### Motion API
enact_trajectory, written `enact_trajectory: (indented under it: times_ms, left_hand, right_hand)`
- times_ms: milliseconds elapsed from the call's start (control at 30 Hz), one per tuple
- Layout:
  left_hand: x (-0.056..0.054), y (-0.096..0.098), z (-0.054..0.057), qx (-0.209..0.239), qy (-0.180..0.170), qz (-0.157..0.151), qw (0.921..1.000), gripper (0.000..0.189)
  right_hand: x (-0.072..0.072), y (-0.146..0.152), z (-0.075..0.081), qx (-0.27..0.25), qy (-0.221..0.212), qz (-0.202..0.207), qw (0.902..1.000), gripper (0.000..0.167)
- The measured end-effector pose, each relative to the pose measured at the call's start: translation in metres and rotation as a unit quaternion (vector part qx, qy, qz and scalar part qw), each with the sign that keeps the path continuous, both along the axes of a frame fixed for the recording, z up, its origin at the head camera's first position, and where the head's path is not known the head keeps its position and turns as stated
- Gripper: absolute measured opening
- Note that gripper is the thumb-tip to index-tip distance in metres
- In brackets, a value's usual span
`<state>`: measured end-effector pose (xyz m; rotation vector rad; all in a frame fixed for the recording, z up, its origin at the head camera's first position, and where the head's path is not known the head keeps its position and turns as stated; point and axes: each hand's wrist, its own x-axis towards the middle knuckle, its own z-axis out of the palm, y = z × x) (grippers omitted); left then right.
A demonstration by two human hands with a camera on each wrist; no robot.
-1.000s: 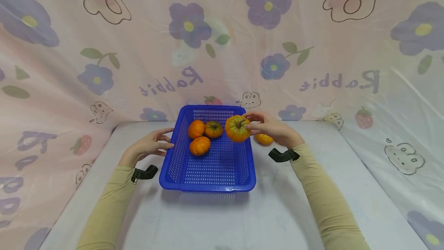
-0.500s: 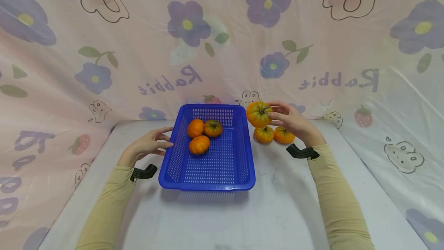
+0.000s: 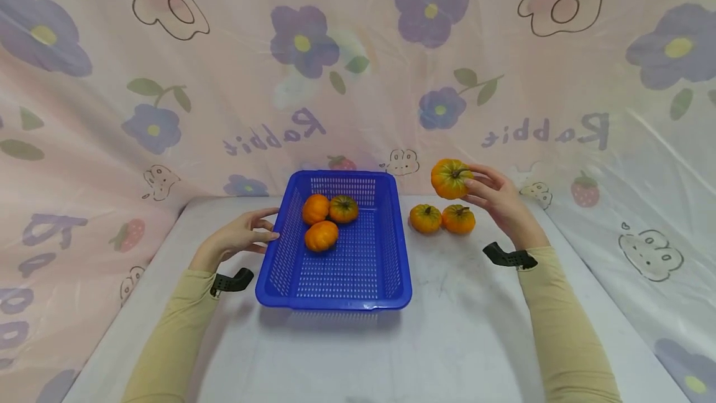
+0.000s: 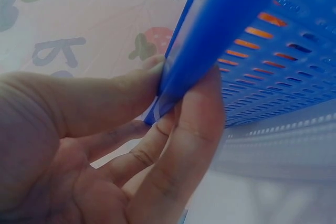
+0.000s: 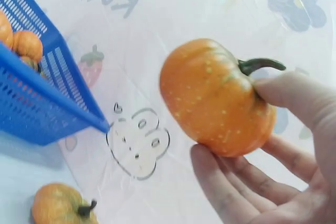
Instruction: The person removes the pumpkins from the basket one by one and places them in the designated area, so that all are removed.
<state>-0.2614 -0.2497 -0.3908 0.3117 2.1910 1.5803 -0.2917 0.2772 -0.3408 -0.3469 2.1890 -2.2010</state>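
A small orange pumpkin with green streaks [image 3: 450, 178] hangs in the air above the table's back right, pinched between the thumb and fingers of my right hand [image 3: 495, 194]. In the right wrist view its dark curved stem [image 5: 261, 65] sits by my thumb. My left hand [image 3: 242, 233] grips the left rim of a blue plastic basket [image 3: 335, 301]. The left wrist view shows the thumb on the outer side of that rim [image 4: 197, 40] and fingers curled under it. Inside the basket lie three small pumpkins [image 3: 321, 236], grouped toward the back left.
Two more small pumpkins [image 3: 426, 219] [image 3: 458, 219] sit side by side on the white table [image 3: 464, 328], just right of the basket. Behind the table hangs a pink printed curtain [image 3: 369, 111], which also covers both sides. A black camera mount is on each wrist.
My right hand has carried its pumpkin from over the basket's right side outward to the right and up, uncovering the two pumpkins on the table. The left hand and basket have stayed put.
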Motion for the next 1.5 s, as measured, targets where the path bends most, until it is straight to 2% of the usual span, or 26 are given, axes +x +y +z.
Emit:
enact_trajectory:
  times_ms: [267, 433, 667, 1100, 1233, 1400, 1500]
  left_hand:
    - [0.0, 0.0, -0.003, -0.002, 0.0, 0.005, 1.0, 0.074]
    - [-0.001, -0.001, -0.003, -0.003, 0.0, 0.005, 1.0, 0.074]
    - [-0.001, 0.0, -0.001, -0.004, 0.003, 0.006, 1.0, 0.073]
    - [0.001, -0.001, 0.0, -0.001, 0.005, 0.004, 1.0, 0.074]
    - [0.0, -0.001, 0.0, -0.008, 0.007, 0.007, 0.9999, 0.074]
    - [0.0, 0.0, 0.0, -0.005, 0.004, 0.008, 0.9999, 0.073]
    - [0.0, 0.0, -0.001, -0.002, 0.001, 0.008, 1.0, 0.073]
  right_hand:
    - [0.002, 0.024, -0.014, -0.048, -0.033, -0.056, 0.9967, 0.046]
    - [0.002, 0.035, -0.021, -0.033, -0.047, -0.088, 0.9944, 0.052]
    - [0.003, 0.049, -0.032, -0.05, -0.058, -0.101, 0.992, 0.055]
    - [0.005, 0.066, -0.054, -0.043, -0.076, -0.144, 0.9857, 0.058]
    - [0.004, 0.071, -0.06, -0.062, -0.084, -0.147, 0.9837, 0.061]
    - [0.007, 0.076, -0.067, -0.08, -0.086, -0.157, 0.9806, 0.052]
    - [0.007, 0.08, -0.072, -0.073, -0.098, -0.168, 0.9782, 0.055]
